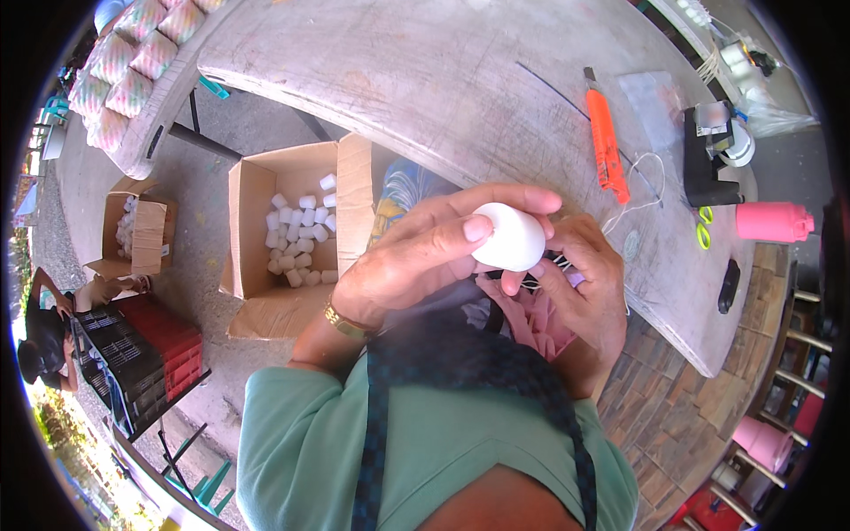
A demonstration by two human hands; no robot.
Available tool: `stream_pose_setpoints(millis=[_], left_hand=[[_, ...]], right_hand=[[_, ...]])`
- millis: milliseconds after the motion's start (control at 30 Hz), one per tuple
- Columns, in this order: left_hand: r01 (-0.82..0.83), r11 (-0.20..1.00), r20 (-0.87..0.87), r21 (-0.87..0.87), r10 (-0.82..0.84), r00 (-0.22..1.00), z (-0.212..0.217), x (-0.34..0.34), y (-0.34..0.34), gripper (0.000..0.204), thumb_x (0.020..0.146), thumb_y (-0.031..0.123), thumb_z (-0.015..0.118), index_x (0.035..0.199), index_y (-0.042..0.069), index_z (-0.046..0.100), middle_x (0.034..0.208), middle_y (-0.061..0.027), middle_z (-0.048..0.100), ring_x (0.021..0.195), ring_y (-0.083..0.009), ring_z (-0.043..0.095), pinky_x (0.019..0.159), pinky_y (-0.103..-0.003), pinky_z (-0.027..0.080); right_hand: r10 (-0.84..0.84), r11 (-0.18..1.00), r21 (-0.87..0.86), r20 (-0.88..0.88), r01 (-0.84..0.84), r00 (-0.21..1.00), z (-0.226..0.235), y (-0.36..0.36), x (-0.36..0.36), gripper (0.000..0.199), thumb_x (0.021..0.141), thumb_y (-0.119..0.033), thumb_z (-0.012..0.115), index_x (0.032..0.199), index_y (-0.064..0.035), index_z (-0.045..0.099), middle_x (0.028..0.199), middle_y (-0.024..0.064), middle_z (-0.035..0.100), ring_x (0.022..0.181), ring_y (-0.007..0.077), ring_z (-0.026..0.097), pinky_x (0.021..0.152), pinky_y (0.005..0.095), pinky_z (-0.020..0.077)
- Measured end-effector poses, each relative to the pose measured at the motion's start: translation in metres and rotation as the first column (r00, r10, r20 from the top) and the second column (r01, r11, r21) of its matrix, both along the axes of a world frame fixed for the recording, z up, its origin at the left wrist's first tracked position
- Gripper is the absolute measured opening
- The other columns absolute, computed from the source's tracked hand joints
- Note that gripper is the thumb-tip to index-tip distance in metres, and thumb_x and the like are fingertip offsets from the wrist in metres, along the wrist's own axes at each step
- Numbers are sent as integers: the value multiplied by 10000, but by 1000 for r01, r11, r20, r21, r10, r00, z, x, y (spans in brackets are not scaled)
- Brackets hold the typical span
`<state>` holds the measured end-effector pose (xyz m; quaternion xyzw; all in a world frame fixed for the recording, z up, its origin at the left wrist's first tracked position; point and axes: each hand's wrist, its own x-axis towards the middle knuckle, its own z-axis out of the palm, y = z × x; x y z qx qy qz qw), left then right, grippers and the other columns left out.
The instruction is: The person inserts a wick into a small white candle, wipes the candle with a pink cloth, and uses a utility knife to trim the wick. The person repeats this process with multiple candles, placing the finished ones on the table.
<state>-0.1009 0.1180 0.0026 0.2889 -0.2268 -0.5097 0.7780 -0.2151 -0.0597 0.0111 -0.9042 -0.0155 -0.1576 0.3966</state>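
Note:
In front of my chest, my left hand (pixel 412 252) grips a smooth white cylinder with rounded ends (pixel 512 237) between thumb and fingers. What the cylinder is made of, I cannot make out. My right hand (pixel 586 296) is closed at its right side, thumb and bent fingers close against its lower edge. Thin white strands (pixel 558 262) show by the right fingertips; whether they join the cylinder is hidden. Pink cloth (pixel 531 311) lies below the hands. To the left, an open cardboard box (pixel 258 190) holds many similar small white cylinders (pixel 301 232).
On the grey table (pixel 398 53) lie an orange box cutter (pixel 606 137), yellow-green scissors (pixel 704 227), a black tape dispenser (pixel 701 168) and a pink bottle (pixel 774 221). Filled bags (pixel 128 62) sit far left. Crates (pixel 133 354) stand near another person (pixel 49 341).

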Motion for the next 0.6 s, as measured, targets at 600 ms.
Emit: stream_pose_setpoints(millis=[600], left_hand=[[377, 920, -240, -105, -392, 888, -28, -29, 16, 727, 853, 400, 664, 1353, -40, 372, 1156, -189, 551, 980, -300, 623, 925, -412, 457]], right_hand=[[321, -97, 859, 505, -503, 801, -61, 15, -17, 340, 1026, -289, 407, 1133, -28, 597, 828, 82, 524, 710, 196, 518, 595, 386, 519]])
